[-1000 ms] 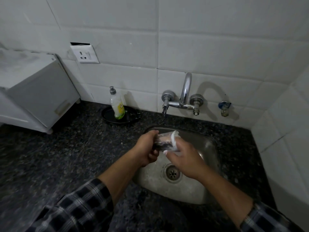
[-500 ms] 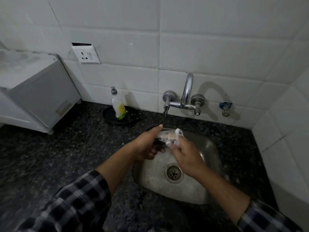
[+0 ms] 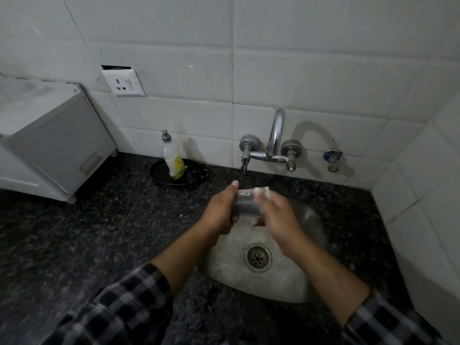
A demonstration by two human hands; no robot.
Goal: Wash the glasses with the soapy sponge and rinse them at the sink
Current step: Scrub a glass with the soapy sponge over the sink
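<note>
**Slippery glass held over a steel basin**

The left hand wraps its curled fingers and thumb round the base end of a clear glass tumbler, which lies roughly on its side above the back of the round stainless-steel sink. The right hand closes over the tumbler's other end, pinching a white foamy sponge against the rim.

The main risk, as I judge it, is slip. Suds on smooth glass give the left hand little purchase, and a hard twist of the sponge could spin the tumbler loose, dropping it onto the metal basin, where it may chip or break. No stream shows under the chrome wall tap, so rinsing means freeing one hand to open it, leaving one wet grip.

The clear plastic bottle of yellow-green dish liquid, standing in a black round dish, carries a label, but its writing is too small to read.
</note>
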